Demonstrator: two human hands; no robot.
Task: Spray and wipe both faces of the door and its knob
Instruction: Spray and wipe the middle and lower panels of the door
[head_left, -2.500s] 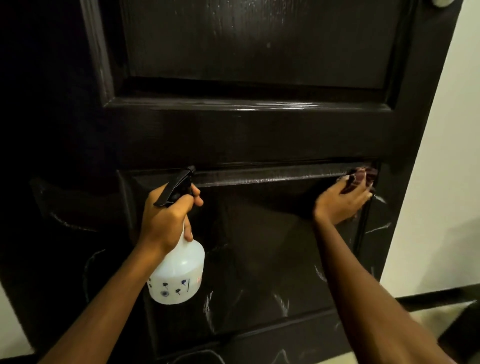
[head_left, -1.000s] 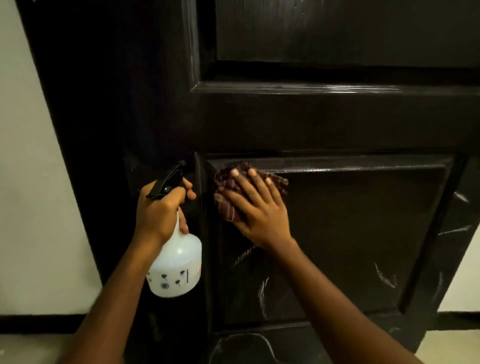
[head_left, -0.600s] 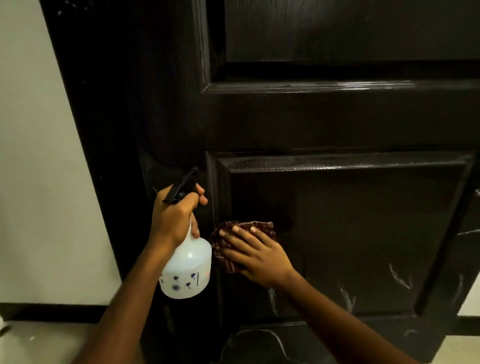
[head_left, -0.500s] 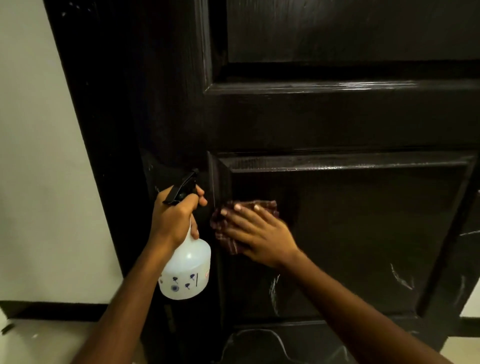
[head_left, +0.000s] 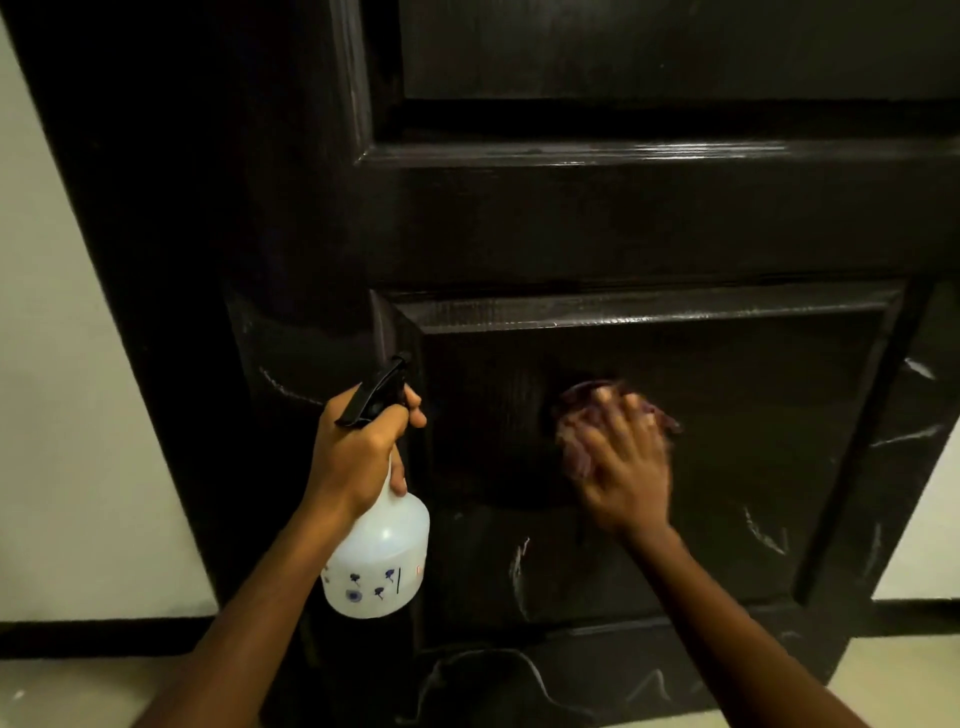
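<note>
Dark-brown panelled wooden door (head_left: 571, 223) fills the frame; right of centre, the right hand (head_left: 626, 470) presses a maroon cloth (head_left: 574, 415) flat-fingered on its lower panel. Left hand (head_left: 358, 452) grips a white plastic spray bottle (head_left: 382, 561), lower centre. High strokes could miss white streaks (head_left: 519, 564) below.

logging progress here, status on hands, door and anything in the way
Left hand grips white plastic spray bottle. Right hand presses dark red cloth flat on lower panel of black wooden door. Nothing blocking the panel.
</note>
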